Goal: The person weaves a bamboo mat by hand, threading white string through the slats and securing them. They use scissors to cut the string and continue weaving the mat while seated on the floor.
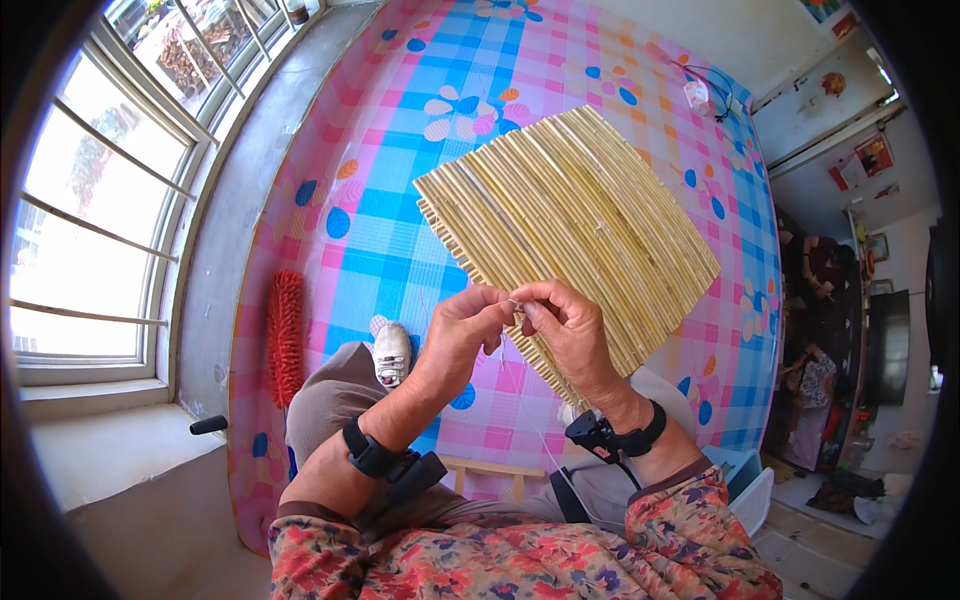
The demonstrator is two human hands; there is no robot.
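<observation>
A stiff mat of straw-coloured reeds or stalks (585,215), laid side by side, slants away in front of me, its near edge just beyond my fingers. At that edge my left hand (468,322) is closed in a pinch on a thin pale string (515,304). Facing it, my right hand (568,328) pinches the same string, thumb to forefinger, with the fingertips of both hands almost touching. Loose string ends dangle below the hands, and a thin strand runs down toward my lap. Whether the string is knotted between the fingertips is too small to tell.
Under the mat spreads a pink and blue checked, flowered covering (365,235). A fluffy red duster (285,340) lies at left, below a barred window (115,190). My white shoe (391,356) shows nearby. A blue plastic container (742,478) stands right; people (818,270) appear at far right.
</observation>
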